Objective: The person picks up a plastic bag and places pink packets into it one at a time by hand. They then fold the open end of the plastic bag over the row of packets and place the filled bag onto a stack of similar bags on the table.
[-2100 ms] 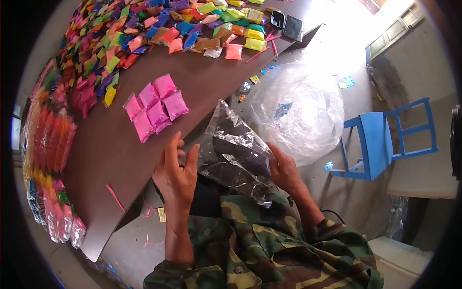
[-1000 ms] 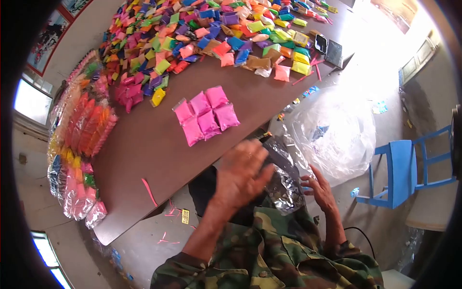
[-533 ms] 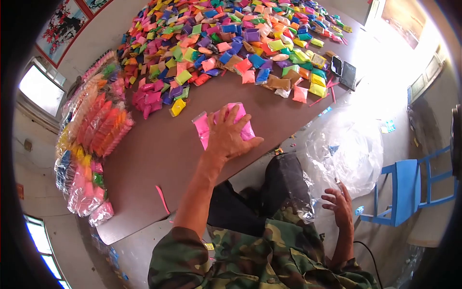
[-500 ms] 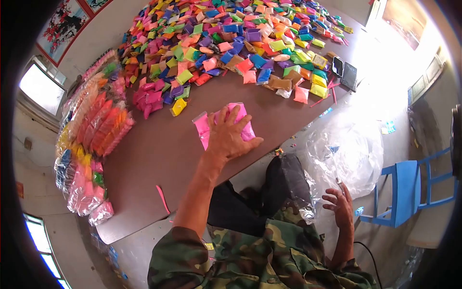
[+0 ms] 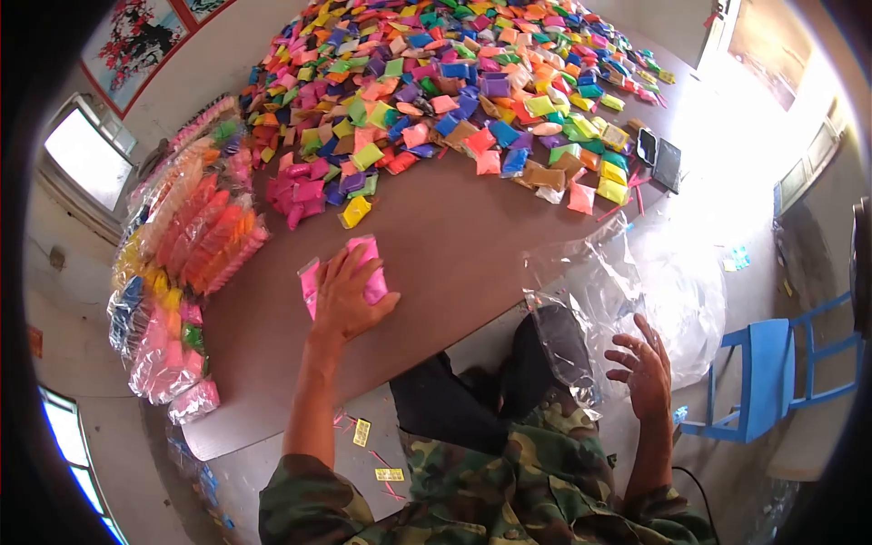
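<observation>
My left hand lies over pink packets on the brown table, its fingers spread across them and its thumb out to the side. The packets stick out on both sides of the hand; how many lie beneath it is hidden. Off the table's near edge, my right hand is raised with its fingers apart and curved, and I see nothing gripped in it. Beside its fingers a clear plastic bag stands up loosely, its top reaching over the table edge.
A heap of colourful small packets covers the far part of the table. Bagged bundles line the left edge. A black phone-like object lies at the right corner. A blue chair stands at the right.
My left hand has slid left and nearer to me, with the pink packets moving under it. The clear bag has swung up toward the table. A pink strip is gone from the table's near left.
</observation>
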{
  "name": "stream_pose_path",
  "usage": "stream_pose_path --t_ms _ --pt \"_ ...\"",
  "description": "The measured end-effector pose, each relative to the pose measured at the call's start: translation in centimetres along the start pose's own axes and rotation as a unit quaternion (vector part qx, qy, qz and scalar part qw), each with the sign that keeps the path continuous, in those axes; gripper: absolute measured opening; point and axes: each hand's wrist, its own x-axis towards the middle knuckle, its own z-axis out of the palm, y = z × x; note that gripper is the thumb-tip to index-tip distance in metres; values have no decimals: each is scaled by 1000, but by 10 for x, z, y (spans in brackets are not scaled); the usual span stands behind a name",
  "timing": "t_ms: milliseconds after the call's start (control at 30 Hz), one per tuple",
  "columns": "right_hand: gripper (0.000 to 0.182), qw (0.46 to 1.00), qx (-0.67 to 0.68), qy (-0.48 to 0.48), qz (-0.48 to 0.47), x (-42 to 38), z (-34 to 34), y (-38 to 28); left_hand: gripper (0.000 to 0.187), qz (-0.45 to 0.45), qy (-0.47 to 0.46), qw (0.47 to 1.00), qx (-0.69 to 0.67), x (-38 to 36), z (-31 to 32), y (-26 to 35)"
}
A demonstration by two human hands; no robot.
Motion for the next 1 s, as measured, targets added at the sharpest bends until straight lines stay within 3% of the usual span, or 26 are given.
stream_pose_path --t_ms 167,333,433,533,767,1000 --pt "61 996 -64 -53 17 30 63 -15 65 -41 5 999 6 -37 -19 -40" --pt "58 979 -140 -146 -29 57 138 -24 66 -74 12 997 23 -66 -30 -66" --pt "56 963 -176 -197 -47 91 166 2 64 -83 37 996 5 -75 -27 -79" --pt "57 880 -385 -155 -231 109 195 7 66 -79 47 996 4 -77 -25 -82" --pt "56 837 -469 -115 -257 125 230 11 71 -89 37 995 15 -77 -35 -75" --pt "57 841 -477 -94 -237 126 232 12 80 -86 36 996 13 -78 -36 -77"
